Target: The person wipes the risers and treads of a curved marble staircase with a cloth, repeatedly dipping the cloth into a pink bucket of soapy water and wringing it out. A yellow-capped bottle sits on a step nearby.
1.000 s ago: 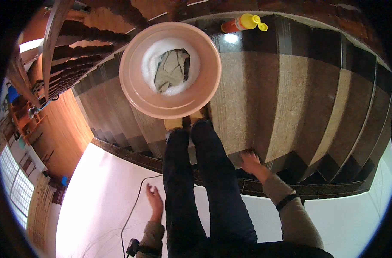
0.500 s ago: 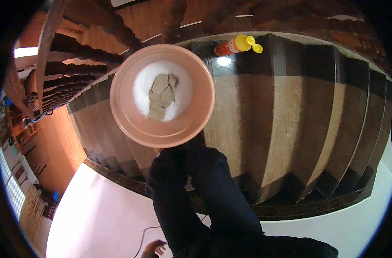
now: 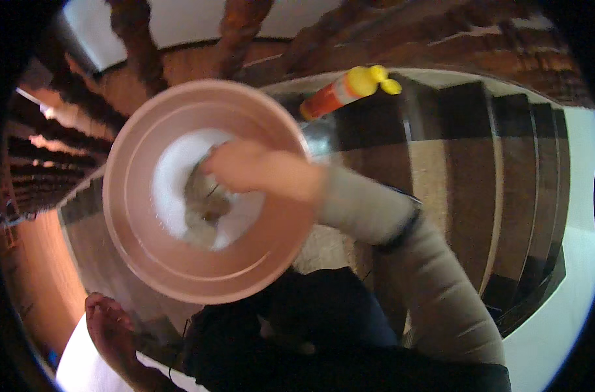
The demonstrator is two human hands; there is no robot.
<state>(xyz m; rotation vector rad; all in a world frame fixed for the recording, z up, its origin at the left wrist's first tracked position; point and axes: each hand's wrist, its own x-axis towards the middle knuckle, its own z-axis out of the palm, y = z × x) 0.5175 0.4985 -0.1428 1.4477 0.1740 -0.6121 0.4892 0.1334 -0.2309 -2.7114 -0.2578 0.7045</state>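
Observation:
A pink plastic bucket (image 3: 140, 255) with white foamy water (image 3: 170, 176) in it stands in front of my knees. A grey-beige cloth (image 3: 202, 196) lies crumpled in the foam. My right hand (image 3: 245, 168), blurred, reaches into the bucket from the right. Its curled fingers are at the cloth's upper edge and look closed on it, though the fingertips are partly hidden. Lower left, outside the bucket, my left hand (image 3: 111, 330) is raised with loosely bent fingers and nothing in it. Right of the bucket's far rim lies an orange-red bottle (image 3: 336, 97) with its yellow flip cap open.
Dark stair steps with lighter worn treads (image 3: 434, 189) run across to the right, and more lie to the left. Turned wooden balusters (image 3: 137, 39) line the far side. A white wall (image 3: 545, 320) borders the stairs at lower right.
My right hand has come into view and gone into the bucket to the cloth. My left hand has risen at the lower left. The bucket looks larger and nearer in view.

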